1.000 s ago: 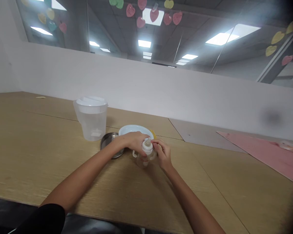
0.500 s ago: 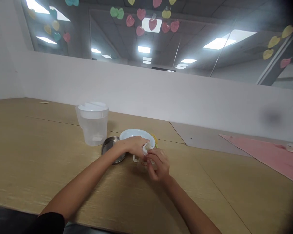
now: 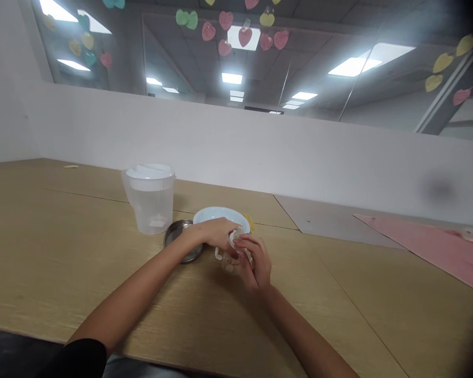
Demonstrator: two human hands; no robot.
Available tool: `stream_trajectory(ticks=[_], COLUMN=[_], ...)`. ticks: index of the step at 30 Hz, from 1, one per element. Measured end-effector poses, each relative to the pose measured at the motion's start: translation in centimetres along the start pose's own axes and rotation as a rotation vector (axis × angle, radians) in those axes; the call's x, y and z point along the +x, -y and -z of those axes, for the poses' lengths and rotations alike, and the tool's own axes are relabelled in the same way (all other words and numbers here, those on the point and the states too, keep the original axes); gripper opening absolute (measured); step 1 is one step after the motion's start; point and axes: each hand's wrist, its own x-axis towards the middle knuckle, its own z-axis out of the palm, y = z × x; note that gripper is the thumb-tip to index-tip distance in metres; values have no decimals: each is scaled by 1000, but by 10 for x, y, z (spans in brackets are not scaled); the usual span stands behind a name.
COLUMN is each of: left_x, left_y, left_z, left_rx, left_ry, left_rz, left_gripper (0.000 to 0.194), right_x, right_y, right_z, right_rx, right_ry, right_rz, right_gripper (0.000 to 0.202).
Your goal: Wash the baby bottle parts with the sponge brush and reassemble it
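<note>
Between my hands is what looks like a baby bottle point(image 3: 231, 264), clear, with red print, a white curved handle on its left and a white ring with a translucent tip on top. My left hand point(image 3: 217, 233) reaches over from the left, its fingers closed around the bottle near the ring. My right hand point(image 3: 259, 264) is closed at the ring and tip from the right, fingertips pinching there. Both hands partly hide the bottle. Right behind them lies a white bowl point(image 3: 208, 214). My left forearm crosses over a round metal dish point(image 3: 173, 239).
A lidded clear pitcher point(image 3: 153, 202) with a white lid stands at the back left. Something yellow point(image 3: 249, 223) peeks out behind the bowl. A pink mat point(image 3: 429, 247) lies at the right. A white wall with a window above it bounds the table point(image 3: 82, 262).
The fingers of my right hand have shifted and curled further over the white ring and tip. More of the bottle's red print shows. My left hand has stayed nearly in place.
</note>
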Motion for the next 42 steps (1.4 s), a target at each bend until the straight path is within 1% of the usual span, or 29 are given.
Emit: stream_trajectory(ticks=[2,4,6,7,9,10,13,16,27,29,32,34,35,38,40,42], left_x=[1,1,1,1,1,1,1,1,3,3,2,1,1,1,2,3], left_y=[0,0,0,0,1,1,1,2,6,6,4,3,2,1,1,2], left_z=[0,1,1,1,0,0,-1,-2,-5,-5,-4,-4,-3,-3,-3,-4], left_rx=[-6,-15,-16,-15,-9,-5,5,-8,-11,-4,7,3,-4,-28,-23,-7], left_ry=[25,22,7,1,-5,-7,-5,-3,-10,-11,-17,-12,-8,0,5,-1], left_rz=[16,30,33,26,6,1,21,37,70,63,45,37,33,18,27,61], left_gripper=[30,35,38,38,36,36,37,37,39,38,36,35,34,37,38,45], right_x=[2,3,5,6,5,4,0,-4,-8,-6,-1,3,4,6,5,4], right_y=[-2,-6,-12,-15,-20,-21,-21,-19,-16,-16,-18,-21,-22,-25,-25,-24], right_z=[0,1,0,0,-1,-2,-5,-7,-3,-3,-1,0,0,0,0,0], right_rx=[19,49,95,116,127,116,58,12,-113,-83,10,98,145,244,232,182], right_ry=[-83,-218,-305,-311,-258,-216,-124,-137,-133,-140,-200,-175,-128,40,91,97], right_rz=[-9,-60,-178,-246,-357,-386,-393,-337,-48,-86,-294,-408,-434,-438,-429,-414], right_gripper=[20,16,12,11,13,13,15,14,14,13,11,14,19,32,34,34])
